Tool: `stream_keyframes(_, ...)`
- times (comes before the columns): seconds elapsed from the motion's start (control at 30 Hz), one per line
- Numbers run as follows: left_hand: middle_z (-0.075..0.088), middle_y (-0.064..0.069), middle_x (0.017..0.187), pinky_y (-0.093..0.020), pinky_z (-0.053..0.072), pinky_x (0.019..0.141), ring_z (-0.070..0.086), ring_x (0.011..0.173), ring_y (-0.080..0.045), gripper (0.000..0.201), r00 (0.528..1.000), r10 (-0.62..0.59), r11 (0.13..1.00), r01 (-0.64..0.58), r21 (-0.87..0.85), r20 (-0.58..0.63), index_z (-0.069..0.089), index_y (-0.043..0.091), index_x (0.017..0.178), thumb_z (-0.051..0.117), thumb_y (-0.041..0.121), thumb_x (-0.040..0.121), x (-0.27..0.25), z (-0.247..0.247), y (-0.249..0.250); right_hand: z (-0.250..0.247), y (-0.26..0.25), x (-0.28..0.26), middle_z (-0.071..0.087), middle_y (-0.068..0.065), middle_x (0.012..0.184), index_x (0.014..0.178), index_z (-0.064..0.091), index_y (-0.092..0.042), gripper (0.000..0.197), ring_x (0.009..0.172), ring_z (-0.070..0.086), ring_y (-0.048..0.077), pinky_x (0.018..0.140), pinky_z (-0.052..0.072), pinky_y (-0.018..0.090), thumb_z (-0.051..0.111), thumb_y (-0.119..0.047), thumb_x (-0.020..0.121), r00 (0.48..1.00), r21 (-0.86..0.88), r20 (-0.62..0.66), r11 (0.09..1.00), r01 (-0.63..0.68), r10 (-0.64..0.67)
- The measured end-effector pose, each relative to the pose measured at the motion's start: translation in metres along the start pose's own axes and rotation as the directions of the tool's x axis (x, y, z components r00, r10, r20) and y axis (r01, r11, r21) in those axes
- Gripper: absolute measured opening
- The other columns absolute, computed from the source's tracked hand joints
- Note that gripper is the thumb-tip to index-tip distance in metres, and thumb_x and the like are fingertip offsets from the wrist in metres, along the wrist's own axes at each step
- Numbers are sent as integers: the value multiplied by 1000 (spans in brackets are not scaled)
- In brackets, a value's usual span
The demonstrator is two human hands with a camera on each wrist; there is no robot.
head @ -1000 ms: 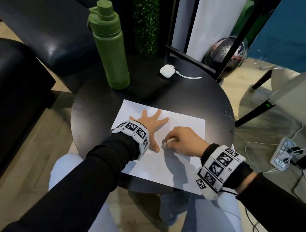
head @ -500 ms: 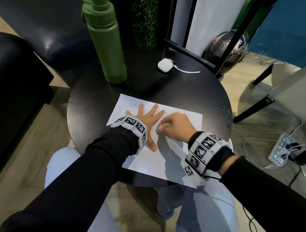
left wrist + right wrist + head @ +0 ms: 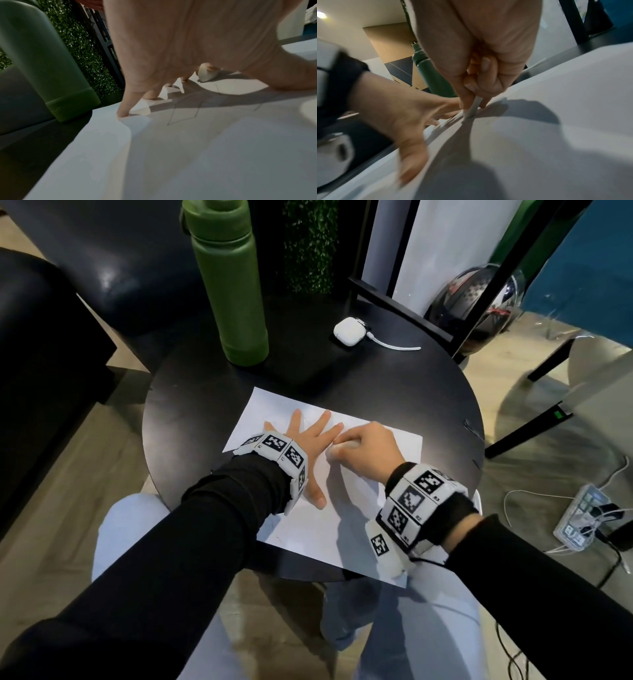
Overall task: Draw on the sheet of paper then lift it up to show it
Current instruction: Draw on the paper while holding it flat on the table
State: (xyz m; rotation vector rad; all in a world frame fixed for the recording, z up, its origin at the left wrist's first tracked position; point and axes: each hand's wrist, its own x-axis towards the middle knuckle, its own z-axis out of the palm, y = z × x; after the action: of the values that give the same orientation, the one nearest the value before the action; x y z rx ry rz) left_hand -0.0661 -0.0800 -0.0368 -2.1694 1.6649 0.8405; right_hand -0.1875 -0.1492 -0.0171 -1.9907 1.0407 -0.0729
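right now the right hand (image 3: 363, 448) has its grip closed around a short white pencil (image 3: 473, 108), thumb and fingers pinched low on the shaft, tip down on the paper (image 3: 342, 525). the paper lies flat on the tabletop (image 3: 191, 419) under both hands, its near edge hanging a little past the rim. the left hand (image 3: 308, 440) lies spread and flat on the sheet, fingers straight, gripping nothing; it only presses. the pencil tip sits just beside the left index finger, so the step in hand looks like tracing round the spread fingers.

to do it well, i would keep the left palm pressing evenly, since the sheet could slide on the smooth tabletop. hold the pencil close to upright against the finger's side so the line hugs the outline and does not wander under it. faint lines already show on the paper below the left palm in the left wrist view, so the mark is light; steady pressure may help it read when the sheet is lifted. move slowly into the gaps between fingers, where the pinch crowds the left knuckles.

beyond the grip, a bottle (image 3: 233, 285) and an earbud case (image 3: 349, 332) stand well apart from the paper.
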Motion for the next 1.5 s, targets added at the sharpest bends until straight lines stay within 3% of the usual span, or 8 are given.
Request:
stream_keyframes(0.17,-29,13,153,-75,4,103,-21,142,-37,139,1000,-11,1000,11,24,-21,-18,39,146,82,61,51,1,5,-1,5,10,-26,69,-5,83,88,77,-16,12,65,52,-7,52,38,-2,68,-22,82,977,-124,210,990,70,-43)
stream_keyframes(0.37,-28,10,154,-76,3,103,-23,141,-39,134,1000,3,1000,-3,10,10,-16,49,143,83,58,53,1,0,2,-9,3,-3,63,-9,67,82,76,-10,11,64,53,0,53,35,-6,65,-12,80,998,-81,20,995,57,-56)
stream_keyframes(0.57,-30,11,153,-76,3,103,-24,141,-39,131,1000,-12,1000,12,26,-3,-16,50,143,81,58,55,-1,2,2,0,13,-34,68,-7,83,92,77,-15,15,69,53,-4,57,38,-5,67,-20,82,973,-180,229,981,77,-35)
stream_keyframes(0.8,-31,9,153,-76,2,103,-25,140,-40,132,1000,0,1000,0,12,23,-14,49,144,82,57,55,-1,-2,3,-1,2,-11,66,-2,75,80,75,-12,8,64,53,0,51,37,-4,68,-12,79,999,-46,34,999,23,-21)
stream_keyframes(0.97,-31,11,153,-76,4,101,-24,140,-40,133,1000,-14,999,14,39,-5,-18,50,142,81,61,53,1,3,1,3,15,-37,73,-1,88,89,77,-14,13,75,57,1,57,39,-4,68,-17,80,982,-119,190,992,41,-18)
stream_keyframes(1.17,-30,10,153,-75,1,103,-26,140,-38,132,1000,-9,1000,9,-16,19,-14,48,144,84,53,55,-2,-3,2,-2,2,-4,62,-6,62,78,75,-11,8,57,52,0,49,39,3,67,-13,78,1000,6,-27,1000,7,-7)
stream_keyframes(1.37,-34,13,151,-74,1,102,-26,140,-37,134,1000,-23,999,23,23,-10,-19,53,140,82,58,53,2,6,1,-3,17,-33,67,-4,79,88,77,-14,11,72,57,0,58,39,-2,69,-19,81,973,-157,230,986,57,-20)
stream_keyframes(1.5,-31,11,153,-75,1,102,-26,140,-39,131,1000,-14,1000,14,1,-1,-15,52,142,83,55,55,2,1,0,-7,3,-3,65,-1,78,84,75,-10,8,65,53,-1,53,38,-3,68,-11,80,994,-112,92,992,65,-55)
